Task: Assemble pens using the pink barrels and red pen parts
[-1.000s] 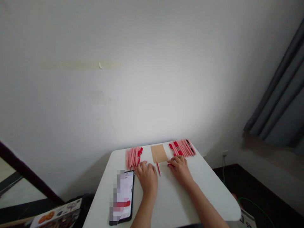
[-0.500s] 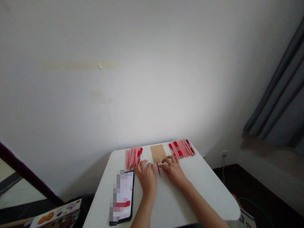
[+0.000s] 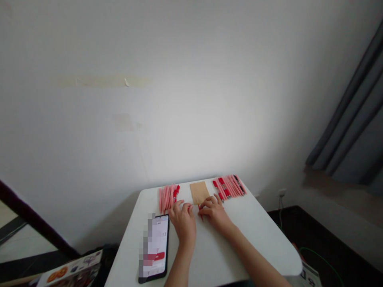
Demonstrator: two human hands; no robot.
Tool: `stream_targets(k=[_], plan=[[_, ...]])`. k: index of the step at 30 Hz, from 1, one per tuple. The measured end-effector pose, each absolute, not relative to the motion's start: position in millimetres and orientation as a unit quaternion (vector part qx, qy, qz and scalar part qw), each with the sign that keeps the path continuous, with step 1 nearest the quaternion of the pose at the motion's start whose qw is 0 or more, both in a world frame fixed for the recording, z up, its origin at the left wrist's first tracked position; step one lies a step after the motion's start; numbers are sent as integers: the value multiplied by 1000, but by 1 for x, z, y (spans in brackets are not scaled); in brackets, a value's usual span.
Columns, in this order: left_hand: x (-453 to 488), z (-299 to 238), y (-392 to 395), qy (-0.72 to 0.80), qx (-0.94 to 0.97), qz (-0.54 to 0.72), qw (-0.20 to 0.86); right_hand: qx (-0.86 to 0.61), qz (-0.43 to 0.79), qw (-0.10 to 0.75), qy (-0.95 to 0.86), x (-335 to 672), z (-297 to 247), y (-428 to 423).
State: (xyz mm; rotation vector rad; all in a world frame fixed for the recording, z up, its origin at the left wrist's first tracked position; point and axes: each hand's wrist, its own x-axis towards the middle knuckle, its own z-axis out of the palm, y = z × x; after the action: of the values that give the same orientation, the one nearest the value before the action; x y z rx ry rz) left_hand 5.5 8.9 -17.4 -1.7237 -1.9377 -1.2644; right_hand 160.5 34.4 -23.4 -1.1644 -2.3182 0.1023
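A slim red pen [image 3: 201, 218] lies on the white table just below a piece of brown cardboard [image 3: 199, 193]. The fingers of my right hand [image 3: 216, 215] are closed around its upper part, which they partly cover. To the left, my left hand [image 3: 183, 221] is curled with thumb and forefinger together. A speck of red shows at those fingertips, too small to name. Beyond my left hand lies a bunch of pink and red pens [image 3: 166, 198]. A second row of pink, red and black pens [image 3: 230, 186] lies beyond my right hand.
A phone [image 3: 156, 249] with its screen lit lies on the white table [image 3: 221, 255], left of my left forearm. The table's far edge stands by the wall [image 3: 191, 119]. A printed box [image 3: 72, 269] is low at the left, and a grey curtain [image 3: 353, 131] hangs at the right.
My right hand has moved slightly left, and its fingers have closed on the red pen. Red now shows at my left fingertips. The phone's screen shows something different.
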Motion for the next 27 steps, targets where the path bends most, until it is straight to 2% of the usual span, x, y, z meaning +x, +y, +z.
stream_targets(k=[21, 27], plan=[[2, -17, 10, -671, -586, -437, 120, -406, -7, 281, -869, 159, -21, 34], [1, -18, 11, -670, -584, -444, 115, -400, -30, 309, -862, 160, -22, 36]])
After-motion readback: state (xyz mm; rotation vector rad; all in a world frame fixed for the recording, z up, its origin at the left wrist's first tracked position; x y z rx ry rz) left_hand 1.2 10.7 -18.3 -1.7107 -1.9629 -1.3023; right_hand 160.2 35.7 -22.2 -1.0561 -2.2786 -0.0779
